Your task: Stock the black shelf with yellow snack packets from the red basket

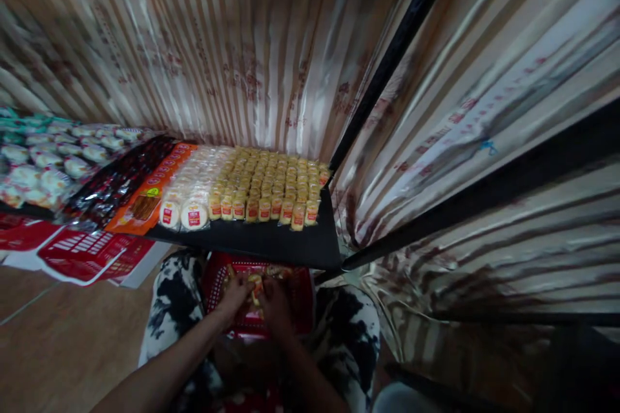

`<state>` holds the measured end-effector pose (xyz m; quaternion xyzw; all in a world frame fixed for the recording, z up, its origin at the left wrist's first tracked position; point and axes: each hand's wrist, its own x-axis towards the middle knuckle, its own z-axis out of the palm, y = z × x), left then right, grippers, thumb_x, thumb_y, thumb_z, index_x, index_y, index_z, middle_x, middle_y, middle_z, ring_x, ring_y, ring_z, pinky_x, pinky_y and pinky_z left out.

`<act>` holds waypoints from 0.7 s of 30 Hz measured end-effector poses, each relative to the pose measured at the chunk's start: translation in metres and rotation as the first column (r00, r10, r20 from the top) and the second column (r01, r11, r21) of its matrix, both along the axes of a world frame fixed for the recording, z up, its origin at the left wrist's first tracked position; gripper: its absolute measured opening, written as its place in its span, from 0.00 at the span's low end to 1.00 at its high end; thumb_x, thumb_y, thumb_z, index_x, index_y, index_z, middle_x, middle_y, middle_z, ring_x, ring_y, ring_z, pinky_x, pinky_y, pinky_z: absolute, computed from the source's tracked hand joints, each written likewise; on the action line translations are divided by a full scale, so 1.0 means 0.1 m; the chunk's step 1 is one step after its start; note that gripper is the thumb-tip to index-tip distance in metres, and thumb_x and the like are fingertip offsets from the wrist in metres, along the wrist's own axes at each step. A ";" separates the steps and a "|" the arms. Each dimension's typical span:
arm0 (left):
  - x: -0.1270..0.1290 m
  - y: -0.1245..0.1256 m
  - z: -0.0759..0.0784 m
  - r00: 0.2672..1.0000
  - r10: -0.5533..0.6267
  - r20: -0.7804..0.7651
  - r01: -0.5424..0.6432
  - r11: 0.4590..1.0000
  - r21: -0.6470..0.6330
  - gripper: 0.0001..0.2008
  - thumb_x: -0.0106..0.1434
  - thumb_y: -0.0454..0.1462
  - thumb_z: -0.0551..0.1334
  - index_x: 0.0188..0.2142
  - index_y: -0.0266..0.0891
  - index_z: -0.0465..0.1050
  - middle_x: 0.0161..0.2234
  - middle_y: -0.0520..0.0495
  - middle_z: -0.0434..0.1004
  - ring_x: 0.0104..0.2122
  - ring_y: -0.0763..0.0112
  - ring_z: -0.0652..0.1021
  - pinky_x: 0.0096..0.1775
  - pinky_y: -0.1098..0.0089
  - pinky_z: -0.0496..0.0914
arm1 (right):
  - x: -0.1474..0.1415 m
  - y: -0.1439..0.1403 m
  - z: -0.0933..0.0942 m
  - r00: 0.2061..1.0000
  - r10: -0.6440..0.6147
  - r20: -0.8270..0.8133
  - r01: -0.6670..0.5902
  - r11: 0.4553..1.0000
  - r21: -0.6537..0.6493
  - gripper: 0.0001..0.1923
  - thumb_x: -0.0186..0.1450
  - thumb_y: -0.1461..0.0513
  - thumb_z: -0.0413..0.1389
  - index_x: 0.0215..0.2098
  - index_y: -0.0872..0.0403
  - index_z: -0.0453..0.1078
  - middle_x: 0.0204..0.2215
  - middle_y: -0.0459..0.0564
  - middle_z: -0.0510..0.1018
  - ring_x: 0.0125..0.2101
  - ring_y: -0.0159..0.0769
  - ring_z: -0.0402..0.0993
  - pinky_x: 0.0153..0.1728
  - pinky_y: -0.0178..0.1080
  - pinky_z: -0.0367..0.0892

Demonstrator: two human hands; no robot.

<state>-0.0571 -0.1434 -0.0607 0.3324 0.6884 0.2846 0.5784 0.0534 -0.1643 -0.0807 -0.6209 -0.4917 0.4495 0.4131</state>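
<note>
My left hand [236, 297] and my right hand [274, 304] are both down in a red plastic basket [300, 300] that rests on my lap, on black-and-white patterned clothing. Between the fingers sits a small yellow-wrapped snack packet [254, 287], with both hands closed around it. More packets lie at the basket's far end [271, 269]. Just above the basket is a black shelf [271, 242] carrying rows of small yellow packets [271, 187] with red-and-white labels.
Left of the yellow packets lie round white packets [186, 206], an orange packet [145, 203], dark wrapped snacks [116, 184] and white-green packets [48, 161]. Red-and-white cartons [82, 251] sit below. A striped curtain [232, 45] and black rack bars [387, 64] close off the back and right.
</note>
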 end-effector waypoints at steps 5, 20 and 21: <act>-0.04 0.05 0.36 0.997 -0.045 -0.062 0.054 0.986 0.158 0.13 0.49 0.37 0.60 0.37 0.38 0.67 0.24 0.54 0.70 0.24 0.74 0.72 0.27 0.75 0.66 | 0.03 -0.03 0.32 0.999 0.021 -0.035 -0.020 0.999 0.031 0.08 0.56 0.61 0.51 0.35 0.53 0.68 0.33 0.52 0.78 0.33 0.38 0.75 0.36 0.40 0.70; 0.29 0.77 1.30 0.924 -0.286 -0.255 0.382 0.742 0.550 0.16 0.51 0.39 0.60 0.40 0.36 0.71 0.36 0.47 0.75 0.34 0.69 0.73 0.39 0.72 0.66 | 0.38 0.47 1.16 0.977 -0.194 0.085 0.159 0.937 0.312 0.14 0.61 0.57 0.50 0.42 0.54 0.67 0.38 0.52 0.75 0.36 0.36 0.73 0.38 0.37 0.69; 0.35 0.84 1.36 0.920 -0.281 -0.272 0.389 0.729 0.563 0.16 0.51 0.38 0.60 0.40 0.36 0.71 0.37 0.46 0.75 0.35 0.68 0.73 0.40 0.72 0.66 | 0.42 0.53 1.18 0.973 -0.214 0.080 0.177 0.927 0.332 0.14 0.61 0.57 0.50 0.42 0.54 0.67 0.38 0.52 0.75 0.36 0.36 0.73 0.38 0.37 0.69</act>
